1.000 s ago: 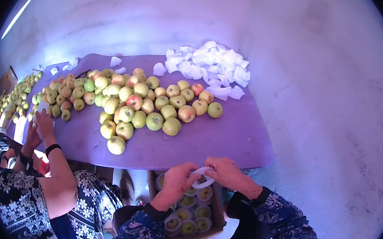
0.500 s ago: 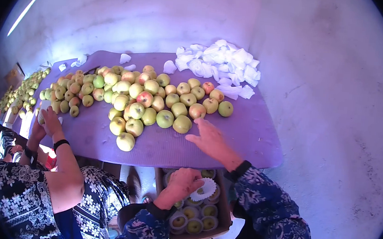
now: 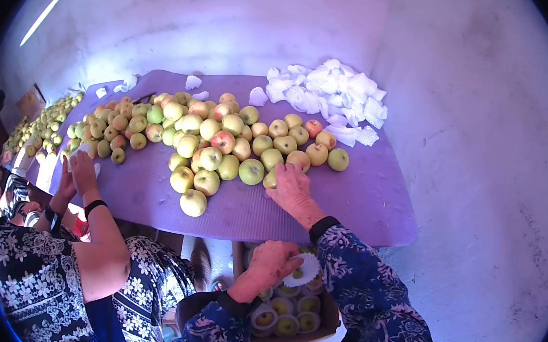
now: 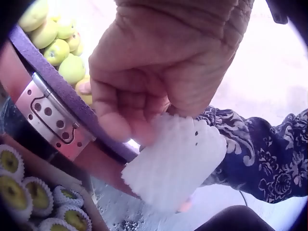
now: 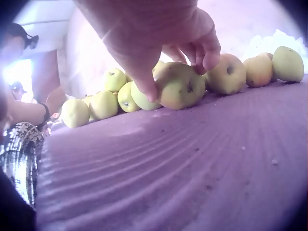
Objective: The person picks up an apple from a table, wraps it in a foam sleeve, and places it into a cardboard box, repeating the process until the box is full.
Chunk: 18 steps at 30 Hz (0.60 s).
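My left hand (image 3: 271,267) is over the near box, pinching a white foam net (image 3: 302,270); in the left wrist view the thumb and curled fingers hold the net (image 4: 173,161) by its upper edge. At the front edge of the apple pile (image 3: 222,142), my right hand (image 3: 294,192) reaches down over a yellow-green apple (image 3: 270,180). The right wrist view shows that apple (image 5: 181,85) on the purple mat, thumb at its left side and fingers curled round its far side.
A cardboard box (image 3: 329,321) of net-wrapped apples stands below the table's front edge. White foam nets (image 3: 334,91) are heaped at the back right of the purple table (image 3: 376,201). Another person (image 3: 102,247) works at the left, hands near the apples.
My right hand has let go of the foam net and moved to an apple at the pile's front edge. The left hand still holds the net. The head view has shifted slightly.
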Each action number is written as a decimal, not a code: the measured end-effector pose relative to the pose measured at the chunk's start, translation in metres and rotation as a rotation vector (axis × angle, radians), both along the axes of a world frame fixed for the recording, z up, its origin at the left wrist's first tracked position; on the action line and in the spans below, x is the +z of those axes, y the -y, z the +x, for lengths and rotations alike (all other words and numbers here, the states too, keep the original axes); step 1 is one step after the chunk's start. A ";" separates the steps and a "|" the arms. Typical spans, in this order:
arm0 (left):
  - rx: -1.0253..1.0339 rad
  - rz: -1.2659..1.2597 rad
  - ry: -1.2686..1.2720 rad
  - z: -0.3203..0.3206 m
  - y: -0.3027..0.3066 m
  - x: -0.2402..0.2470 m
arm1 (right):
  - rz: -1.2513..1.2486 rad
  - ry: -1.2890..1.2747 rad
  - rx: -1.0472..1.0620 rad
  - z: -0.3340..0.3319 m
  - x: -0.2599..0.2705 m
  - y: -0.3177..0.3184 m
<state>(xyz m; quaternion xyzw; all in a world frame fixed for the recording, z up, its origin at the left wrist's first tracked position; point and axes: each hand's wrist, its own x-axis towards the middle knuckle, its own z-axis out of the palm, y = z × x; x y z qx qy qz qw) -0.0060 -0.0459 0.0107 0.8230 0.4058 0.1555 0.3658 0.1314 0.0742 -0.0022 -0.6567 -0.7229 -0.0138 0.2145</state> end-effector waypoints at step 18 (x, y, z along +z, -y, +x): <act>0.542 0.445 0.359 0.017 -0.027 -0.006 | -0.197 -1.598 0.276 0.100 0.001 0.089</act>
